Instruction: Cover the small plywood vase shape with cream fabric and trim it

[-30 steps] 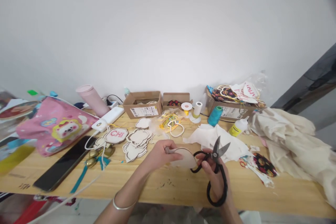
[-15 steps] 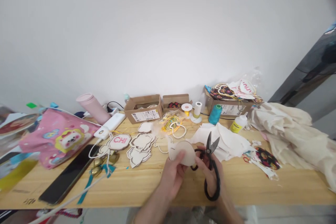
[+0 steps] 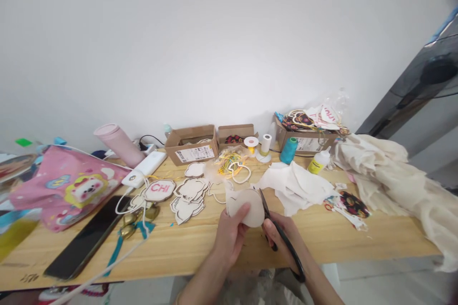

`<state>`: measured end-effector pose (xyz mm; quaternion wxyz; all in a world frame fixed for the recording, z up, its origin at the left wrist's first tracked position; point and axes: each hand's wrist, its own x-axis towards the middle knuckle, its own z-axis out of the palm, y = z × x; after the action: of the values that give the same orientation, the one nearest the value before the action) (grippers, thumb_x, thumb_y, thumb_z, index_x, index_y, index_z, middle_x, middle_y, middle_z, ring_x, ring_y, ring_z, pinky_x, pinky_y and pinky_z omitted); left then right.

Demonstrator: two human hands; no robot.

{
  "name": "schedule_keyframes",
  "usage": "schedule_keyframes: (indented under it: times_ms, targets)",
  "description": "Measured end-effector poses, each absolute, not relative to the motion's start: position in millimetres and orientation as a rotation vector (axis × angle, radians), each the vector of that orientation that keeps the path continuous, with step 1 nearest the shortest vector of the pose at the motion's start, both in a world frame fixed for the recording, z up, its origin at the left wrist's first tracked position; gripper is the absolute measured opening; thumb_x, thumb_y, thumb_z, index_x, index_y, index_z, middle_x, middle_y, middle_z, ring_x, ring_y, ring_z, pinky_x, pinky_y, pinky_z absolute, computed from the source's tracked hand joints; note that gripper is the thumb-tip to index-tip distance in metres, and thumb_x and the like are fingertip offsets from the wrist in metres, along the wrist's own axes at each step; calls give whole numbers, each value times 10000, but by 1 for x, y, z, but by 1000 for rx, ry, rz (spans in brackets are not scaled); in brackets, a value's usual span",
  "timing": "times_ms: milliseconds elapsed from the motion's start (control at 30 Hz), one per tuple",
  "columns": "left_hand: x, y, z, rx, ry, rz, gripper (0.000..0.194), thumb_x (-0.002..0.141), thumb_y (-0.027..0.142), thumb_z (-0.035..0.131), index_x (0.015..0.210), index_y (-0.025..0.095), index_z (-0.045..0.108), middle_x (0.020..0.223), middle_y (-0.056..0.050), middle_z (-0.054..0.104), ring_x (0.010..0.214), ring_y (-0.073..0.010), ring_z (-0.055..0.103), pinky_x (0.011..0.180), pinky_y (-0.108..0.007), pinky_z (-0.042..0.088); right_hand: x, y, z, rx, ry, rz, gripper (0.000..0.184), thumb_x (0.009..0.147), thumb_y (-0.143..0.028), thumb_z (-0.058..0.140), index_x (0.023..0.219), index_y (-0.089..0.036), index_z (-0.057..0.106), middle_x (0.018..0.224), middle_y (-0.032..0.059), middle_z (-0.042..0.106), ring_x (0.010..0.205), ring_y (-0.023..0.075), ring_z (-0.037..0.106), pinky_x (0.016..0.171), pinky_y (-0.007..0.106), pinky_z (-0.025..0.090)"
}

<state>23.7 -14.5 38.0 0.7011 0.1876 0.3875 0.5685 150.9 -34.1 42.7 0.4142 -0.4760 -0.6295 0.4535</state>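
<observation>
The pale rounded piece [image 3: 250, 207] is held above the near part of the tabletop [image 3: 171, 257], gripped by the left hand [image 3: 231, 233] with the thumb pressed on its upper face. The black-handled scissors [image 3: 295, 267] are grasped in the right hand [image 3: 282, 231], and their blades are pointed away from the person along the right edge of the piece (whether the rim is caught between them cannot be told). The curved outline could be spoiled by too deep a bite if the blades were angled inward, or if the piece were allowed to pivot, since it appears to be pinched at one side only. The left fingers are partly hidden beneath it, so a nick could be caused by blades being driven too far across. The white cloth [image 3: 296, 186] is spread near the blade tips as seen from above; its edge could be snagged or clipped by accident if the scissors were pushed forward and low. Less likely, the glue bottle [image 3: 318, 162] and the teal thread cone [image 3: 289, 151], stood beyond the cloth, could be toppled if that cloth were dragged.
</observation>
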Motion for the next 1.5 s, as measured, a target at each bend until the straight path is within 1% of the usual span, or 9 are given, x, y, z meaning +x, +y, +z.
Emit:
schedule_keyframes:
  times_ms: [333, 433, 567, 733, 933, 1100, 1267, 1367, 1500]
  targets:
    - [26, -16, 40, 431, 899, 1276, 252, 648, 189, 675, 893, 166, 622, 837, -27, 678, 787, -144, 618, 701, -207, 475, 152, -36, 50, -1294, -1500, 1171, 483, 742, -601, 395, 563, -169, 513, 408, -42, 387, 408, 99, 371, 435, 212, 354]
    - [28, -15, 41, 442, 908, 1268, 249, 636, 193, 683, 876, 169, 624, 826, -22, 679, 789, -150, 618, 700, -212, 475, 152, -37, 51, -1305, -1463, 1149, 463, 734, -581, 420, 628, -163, 588, 453, -24, 461, 461, 125, 431, 460, 218, 377]
    - [28, -15, 43, 461, 931, 1254, 258, 621, 213, 690, 866, 171, 622, 835, -23, 681, 801, -181, 617, 685, -238, 479, 153, -34, 46, -1277, -1475, 1124, 425, 738, -513, 466, 803, -134, 648, 642, 19, 601, 636, 186, 529, 567, 242, 426]
    - [25, -15, 42, 493, 914, 1240, 282, 633, 224, 680, 904, 177, 622, 826, -24, 681, 816, -195, 614, 686, -251, 478, 158, -31, 34, -1274, -1523, 1143, 412, 751, -446, 480, 913, -106, 645, 683, 32, 618, 639, 194, 541, 555, 244, 420]
    - [24, -16, 41, 509, 902, 1229, 236, 647, 223, 668, 879, 196, 639, 846, -39, 682, 829, -213, 618, 695, -270, 483, 162, -30, 29, -1285, -1564, 1120, 338, 748, -380, 508, 900, -119, 658, 672, 19, 608, 633, 179, 535, 557, 236, 412]
    - [23, -16, 42, 550, 900, 1187, 233, 650, 247, 663, 871, 179, 640, 851, -61, 681, 806, -229, 624, 653, -275, 489, 166, -30, 30, -1315, -1556, 1123, 329, 714, -396, 542, 830, -117, 673, 606, 7, 589, 557, 157, 512, 505, 226, 394]
    - [19, -14, 41, 519, 952, 1183, 251, 603, 230, 702, 841, 171, 652, 807, -36, 687, 746, -187, 624, 633, -239, 482, 171, -28, 32, -1345, -1623, 1096, 337, 711, -428, 522, 744, -127, 669, 552, 3, 568, 498, 140, 477, 461, 222, 373]
    - [17, -13, 39, 525, 953, 1161, 299, 569, 226, 725, 849, 148, 657, 790, -43, 687, 729, -183, 619, 629, -245, 479, 174, -28, 33, -1358, -1648, 1105, 335, 710, -429, 516, 711, -128, 664, 543, 6, 556, 493, 133, 457, 451, 222, 367]
    - [15, -9, 37, 540, 957, 1134, 338, 549, 232, 737, 857, 123, 652, 784, -66, 682, 696, -182, 618, 595, -253, 479, 177, -27, 34, -1394, -1652, 1087, 331, 694, -433, 526, 646, -131, 653, 455, -17, 475, 434, 97, 368, 395, 202, 292]
